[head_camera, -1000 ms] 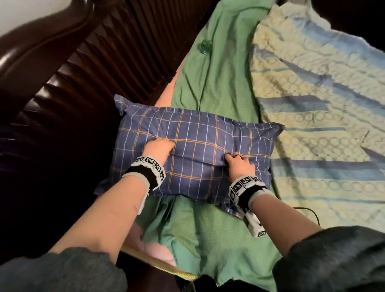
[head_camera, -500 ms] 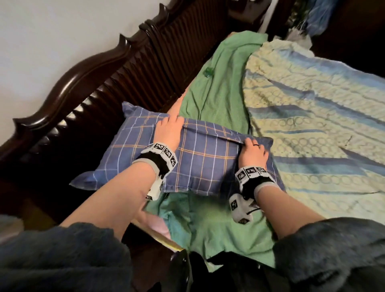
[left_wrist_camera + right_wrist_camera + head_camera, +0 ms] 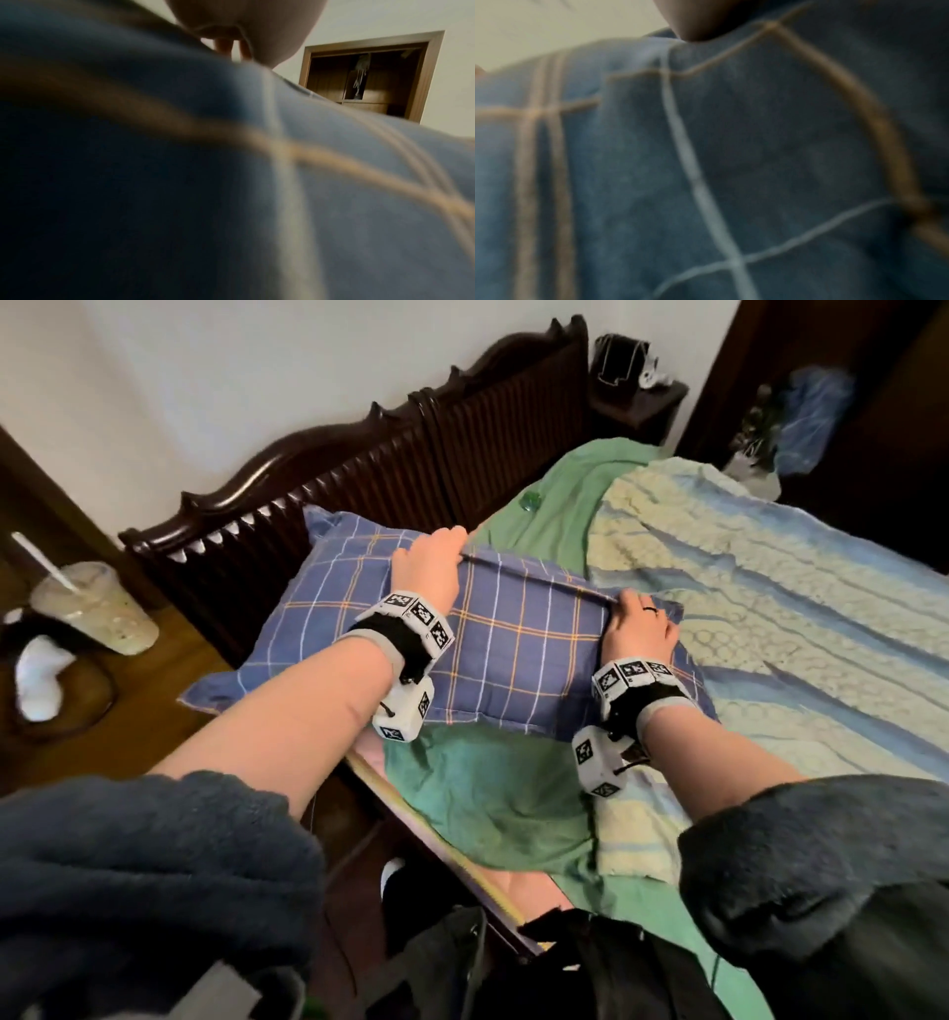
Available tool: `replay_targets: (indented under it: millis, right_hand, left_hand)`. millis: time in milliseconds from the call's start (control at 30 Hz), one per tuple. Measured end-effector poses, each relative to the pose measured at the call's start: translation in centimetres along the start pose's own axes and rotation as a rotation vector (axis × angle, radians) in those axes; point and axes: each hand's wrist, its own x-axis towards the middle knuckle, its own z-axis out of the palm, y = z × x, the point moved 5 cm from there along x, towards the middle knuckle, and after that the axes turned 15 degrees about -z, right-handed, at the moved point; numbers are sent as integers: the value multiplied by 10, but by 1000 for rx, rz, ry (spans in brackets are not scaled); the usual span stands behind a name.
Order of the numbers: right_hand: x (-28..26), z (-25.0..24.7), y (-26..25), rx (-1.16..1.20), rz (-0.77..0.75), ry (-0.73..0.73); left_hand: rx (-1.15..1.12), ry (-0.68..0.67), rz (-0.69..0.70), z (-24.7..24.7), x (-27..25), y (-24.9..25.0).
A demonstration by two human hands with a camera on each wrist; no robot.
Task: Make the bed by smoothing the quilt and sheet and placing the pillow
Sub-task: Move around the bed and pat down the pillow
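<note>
two hands on the pillow (image 3: 518, 639) | left hand (image 3: 429, 564) fingers curled over its far edge, gripping it | right hand (image 3: 639, 629) pinching the same fold near the right corner | pillow sits on the green sheet (image 3: 493, 803) just beside the headboard (image 3: 359, 469) | quilt (image 3: 770, 608) spread to the right, touching the pillow

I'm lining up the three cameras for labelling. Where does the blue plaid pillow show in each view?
Head: the pillow lies mid-frame against the dark headboard, with the left hand and right hand on its far edge.
Left wrist: the pillow fills the lower frame, blurred; fingers at top.
Right wrist: the pillow fills nearly everything.
Shared landmark: its orange and white grid lines.
</note>
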Motion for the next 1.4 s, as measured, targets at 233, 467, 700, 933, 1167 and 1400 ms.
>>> replay_targets:
  millis: [233,467,700,933,1167,1400]
  right_hand:
    - [-39,-15,-24,58,-66,7]
    - [-61,-6,-147,170,-293,-54]
    - [-115,13,-301,286,-599,-151]
    - [-200,35,-438,368,-839,-221]
    - [-252,46,-531,401,-915,-186]
    - [-264,66,-599,284,-906,-182]
  left_hand:
    - [-43,46,-129,-36,-79,-27]
    - [6,122,-343,-107,-132,-127]
    - [34,233,-647,-168,-214,-263]
    - [127,392,-842,-227,-306,-376]
    - [54,414,-866,-261,-335,-479]
    - [48,335,-838,-272,-307,-573]
